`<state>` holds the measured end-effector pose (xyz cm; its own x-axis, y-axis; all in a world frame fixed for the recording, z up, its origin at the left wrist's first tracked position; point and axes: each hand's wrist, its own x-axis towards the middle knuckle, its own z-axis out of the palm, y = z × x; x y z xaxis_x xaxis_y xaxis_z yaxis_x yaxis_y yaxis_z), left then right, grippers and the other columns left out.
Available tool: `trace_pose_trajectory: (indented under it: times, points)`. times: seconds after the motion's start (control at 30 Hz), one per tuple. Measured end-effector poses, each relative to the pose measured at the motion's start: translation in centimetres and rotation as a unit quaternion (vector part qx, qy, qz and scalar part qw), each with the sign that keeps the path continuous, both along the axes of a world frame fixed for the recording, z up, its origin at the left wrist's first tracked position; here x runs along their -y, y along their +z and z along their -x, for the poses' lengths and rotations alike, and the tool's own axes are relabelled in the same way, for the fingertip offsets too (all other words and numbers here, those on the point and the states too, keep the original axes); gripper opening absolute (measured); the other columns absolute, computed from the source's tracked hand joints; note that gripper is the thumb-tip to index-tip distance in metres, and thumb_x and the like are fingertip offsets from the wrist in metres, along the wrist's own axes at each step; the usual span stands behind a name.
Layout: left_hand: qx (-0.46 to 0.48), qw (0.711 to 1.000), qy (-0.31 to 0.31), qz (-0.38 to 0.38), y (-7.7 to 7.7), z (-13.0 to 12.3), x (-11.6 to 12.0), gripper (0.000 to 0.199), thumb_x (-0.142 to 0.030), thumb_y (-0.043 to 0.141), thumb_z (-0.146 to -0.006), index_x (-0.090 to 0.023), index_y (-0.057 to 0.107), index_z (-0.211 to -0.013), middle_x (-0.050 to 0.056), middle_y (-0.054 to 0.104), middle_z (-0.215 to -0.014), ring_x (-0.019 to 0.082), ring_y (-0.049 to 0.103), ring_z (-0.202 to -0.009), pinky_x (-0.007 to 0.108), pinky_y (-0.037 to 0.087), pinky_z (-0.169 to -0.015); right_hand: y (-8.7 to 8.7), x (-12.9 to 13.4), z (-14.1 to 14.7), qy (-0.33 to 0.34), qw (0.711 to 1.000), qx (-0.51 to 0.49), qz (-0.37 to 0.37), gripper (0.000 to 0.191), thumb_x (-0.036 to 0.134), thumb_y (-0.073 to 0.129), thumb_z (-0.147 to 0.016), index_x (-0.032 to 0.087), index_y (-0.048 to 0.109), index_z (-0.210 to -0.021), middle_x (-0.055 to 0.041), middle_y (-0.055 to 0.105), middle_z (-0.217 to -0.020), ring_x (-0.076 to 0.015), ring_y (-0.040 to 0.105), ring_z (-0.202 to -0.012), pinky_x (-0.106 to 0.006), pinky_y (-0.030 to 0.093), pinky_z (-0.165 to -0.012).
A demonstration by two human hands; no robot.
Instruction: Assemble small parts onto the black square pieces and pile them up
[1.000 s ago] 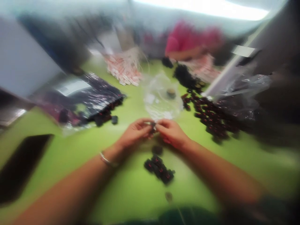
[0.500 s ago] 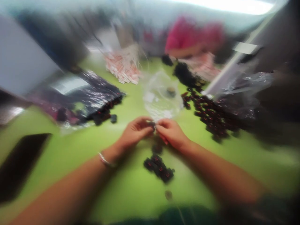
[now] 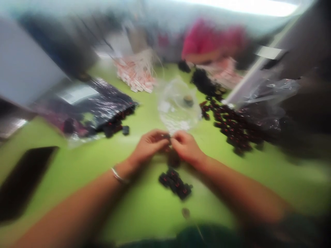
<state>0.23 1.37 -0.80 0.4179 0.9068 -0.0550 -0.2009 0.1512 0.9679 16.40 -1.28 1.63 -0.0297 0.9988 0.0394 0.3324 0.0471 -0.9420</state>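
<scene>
My left hand (image 3: 151,144) pinches a small dark piece (image 3: 166,137) between thumb and fingers, above the green table. Close against it, my right hand (image 3: 186,144) is closed at the same spot, its fingertips pressed together; what they grip is too small and blurred to name. Just beyond both hands lies a clear plastic bag (image 3: 178,100) with small white parts (image 3: 178,124) at its near side. Below the hands, several black blocks with red marks (image 3: 176,183) sit in a cluster, and another dark piece (image 3: 173,160) lies between them and my hands.
Many black-and-red parts (image 3: 232,129) are heaped at right. At left lies a shiny plastic bag (image 3: 103,100) with dark parts beside it. Bundled white wires (image 3: 138,74) lie farther back, a dark flat object (image 3: 24,182) at far left. A person in pink (image 3: 204,39) sits opposite.
My two hands stay together at nearly the same place. The right hand has shifted slightly left, and its lower fingers are more tucked in. The things on the table have not moved.
</scene>
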Motion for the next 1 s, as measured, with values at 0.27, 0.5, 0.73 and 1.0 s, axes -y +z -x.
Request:
trace_pose_trajectory:
  times: [0.27, 0.5, 0.73, 1.0]
  points:
    - [0.036, 0.998, -0.028, 0.038, 0.39, -0.01, -0.2, 0.032, -0.024, 0.076, -0.071, -0.015, 0.063, -0.098, 0.005, 0.072, -0.08, 0.013, 0.066, -0.063, 0.025, 0.052, -0.062, 0.51, 0.15, -0.43, 0.036, 0.976, -0.17, 0.13, 0.02, 0.036, 0.058, -0.078, 0.019, 0.049, -0.071, 0.0097, 0.048, -0.044, -0.0046, 0.037, -0.028, -0.016, 0.027, -0.027]
    - [-0.023, 0.999, -0.029, -0.028, 0.1, 0.32, -0.03, 0.028, -0.023, 0.077, -0.07, -0.015, 0.067, -0.096, 0.006, 0.072, -0.085, 0.014, 0.066, -0.068, 0.026, 0.054, -0.065, 0.58, 0.08, -0.47, 0.032, 0.994, -0.054, 0.09, 0.014, 0.023, 0.052, -0.074, 0.02, 0.045, -0.063, 0.0095, 0.044, -0.044, -0.0055, 0.038, -0.033, -0.018, 0.028, -0.032]
    - [-0.019, 0.999, 0.004, -0.036, 0.08, 0.09, 0.09, 0.028, -0.023, 0.077, -0.07, -0.016, 0.068, -0.096, 0.005, 0.073, -0.087, 0.015, 0.067, -0.073, 0.027, 0.054, -0.071, 0.1, -0.16, 0.08, -0.014, 0.998, 0.048, -0.049, 0.014, 0.022, 0.052, -0.072, 0.019, 0.045, -0.06, 0.0056, 0.047, -0.051, -0.0075, 0.043, -0.047, -0.021, 0.035, -0.046]
    - [0.028, 0.999, -0.013, 0.042, 0.21, 0.08, -0.16, 0.035, -0.026, 0.077, -0.07, -0.016, 0.064, -0.102, 0.005, 0.072, -0.079, 0.013, 0.066, -0.06, 0.025, 0.052, -0.059, 0.64, 0.29, -0.13, 0.03, 0.978, -0.17, 0.119, 0.014, 0.03, 0.057, -0.076, 0.019, 0.049, -0.071, 0.0098, 0.048, -0.043, -0.005, 0.038, -0.028, -0.016, 0.027, -0.028]
